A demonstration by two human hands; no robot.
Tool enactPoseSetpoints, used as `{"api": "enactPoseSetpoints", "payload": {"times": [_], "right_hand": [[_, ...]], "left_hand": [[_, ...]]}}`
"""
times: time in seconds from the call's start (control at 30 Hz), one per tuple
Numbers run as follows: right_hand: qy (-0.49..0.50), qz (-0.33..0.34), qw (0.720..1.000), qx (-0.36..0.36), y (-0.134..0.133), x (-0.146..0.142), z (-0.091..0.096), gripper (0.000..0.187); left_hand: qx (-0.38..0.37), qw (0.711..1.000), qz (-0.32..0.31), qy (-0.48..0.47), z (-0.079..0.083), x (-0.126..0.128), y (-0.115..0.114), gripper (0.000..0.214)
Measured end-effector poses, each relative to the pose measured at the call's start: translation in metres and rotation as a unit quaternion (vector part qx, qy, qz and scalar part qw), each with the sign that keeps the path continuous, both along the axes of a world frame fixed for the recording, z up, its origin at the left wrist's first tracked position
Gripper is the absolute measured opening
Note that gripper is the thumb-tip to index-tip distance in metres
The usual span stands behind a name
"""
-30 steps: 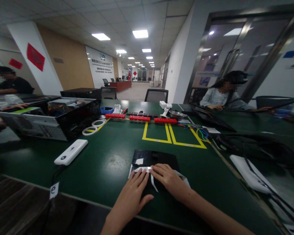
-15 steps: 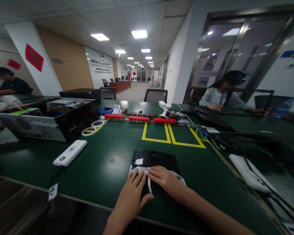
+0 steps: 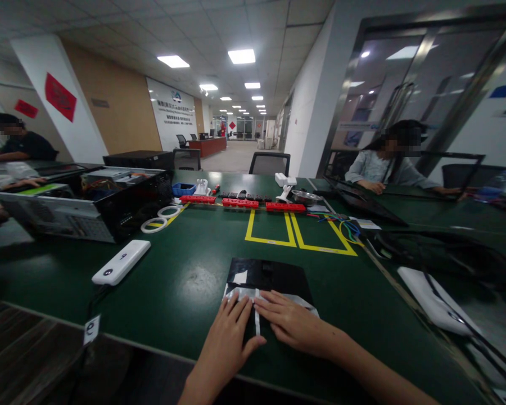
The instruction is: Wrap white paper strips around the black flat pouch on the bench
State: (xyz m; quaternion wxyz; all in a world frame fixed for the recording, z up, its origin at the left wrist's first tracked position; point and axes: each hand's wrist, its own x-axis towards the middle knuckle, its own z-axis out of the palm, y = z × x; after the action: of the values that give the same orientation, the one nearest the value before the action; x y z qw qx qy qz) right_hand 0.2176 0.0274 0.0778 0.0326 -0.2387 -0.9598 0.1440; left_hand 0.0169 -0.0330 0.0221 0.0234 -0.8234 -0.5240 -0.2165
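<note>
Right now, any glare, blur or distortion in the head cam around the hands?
Head view: wide-angle bending at the edges, door frame leaning. Ceiling panels throw a dull glare patch on the green table and a sheen on the black sheet. Left hand and right hand are fairly sharp; the far hallway is soft.
</note>
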Motion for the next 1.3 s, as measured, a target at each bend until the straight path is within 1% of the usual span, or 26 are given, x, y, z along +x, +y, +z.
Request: {"api": "enactPoseSetpoints", "payload": {"times": [0.1, 0.17, 0.27, 0.47, 0.6, 0.7, 0.77, 0.83, 0.9, 0.97, 1.03, 1.1, 1.17, 1.3], "right_hand": [[0.0, 0.013, 0.998, -0.058, 0.0, 0.004, 0.008, 0.056], [0.0, 0.029, 0.996, -0.079, 0.001, 0.006, 0.01, 0.055], [-0.003, 0.044, 0.996, -0.083, 0.002, 0.007, 0.01, 0.056], [-0.021, 0.032, 0.994, -0.103, -0.002, 0.005, 0.014, 0.059], [-0.022, 0.025, 0.991, -0.131, -0.004, 0.006, 0.018, 0.059], [-0.019, 0.02, 0.989, -0.143, -0.003, 0.008, 0.02, 0.057], [-0.001, 0.015, 0.989, -0.146, -0.001, 0.011, 0.022, 0.056], [0.023, 0.003, 0.99, -0.143, 0.001, 0.014, 0.024, 0.054], [0.048, -0.016, 0.992, -0.119, 0.005, 0.018, 0.025, 0.051], [0.062, -0.039, 0.994, -0.079, 0.01, 0.02, 0.024, 0.049], [0.056, -0.055, 0.996, -0.047, 0.014, 0.021, 0.022, 0.054], [0.032, -0.062, 0.997, -0.039, 0.018, 0.021, 0.017, 0.067], [0.004, -0.062, 0.997, -0.051, 0.022, 0.019, 0.012, 0.078], [-0.027, -0.06, 0.994, -0.085, 0.027, 0.019, 0.008, 0.082]], "left_hand": [[-0.007, 1.0, 0.001, -0.004, 0.001, 0.0, 0.001, 0.064], [-0.01, 1.0, 0.001, -0.004, 0.0, 0.0, 0.001, 0.063], [-0.01, 1.0, 0.002, -0.001, 0.0, 0.0, 0.001, 0.061], [0.011, 1.0, 0.008, -0.013, 0.005, 0.003, -0.001, 0.057], [0.029, 0.999, 0.018, -0.027, 0.007, 0.006, -0.001, 0.048], [0.048, 0.997, 0.03, -0.051, 0.008, 0.003, -0.002, 0.04], [0.057, 0.995, 0.034, -0.071, 0.011, -0.005, -0.002, 0.036], [0.061, 0.993, 0.039, -0.09, 0.016, -0.018, -0.002, 0.032], [0.055, 0.99, 0.058, -0.113, 0.021, -0.036, 0.0, 0.029], [0.044, 0.985, 0.093, -0.14, 0.022, -0.054, 0.004, 0.029], [0.045, 0.979, 0.125, -0.151, 0.019, -0.069, 0.009, 0.031], [0.042, 0.977, 0.145, -0.151, 0.012, -0.078, 0.013, 0.031], [0.036, 0.978, 0.151, -0.139, 0.006, -0.082, 0.016, 0.031], [0.033, 0.986, 0.137, -0.088, -0.001, -0.08, 0.017, 0.029]]}}
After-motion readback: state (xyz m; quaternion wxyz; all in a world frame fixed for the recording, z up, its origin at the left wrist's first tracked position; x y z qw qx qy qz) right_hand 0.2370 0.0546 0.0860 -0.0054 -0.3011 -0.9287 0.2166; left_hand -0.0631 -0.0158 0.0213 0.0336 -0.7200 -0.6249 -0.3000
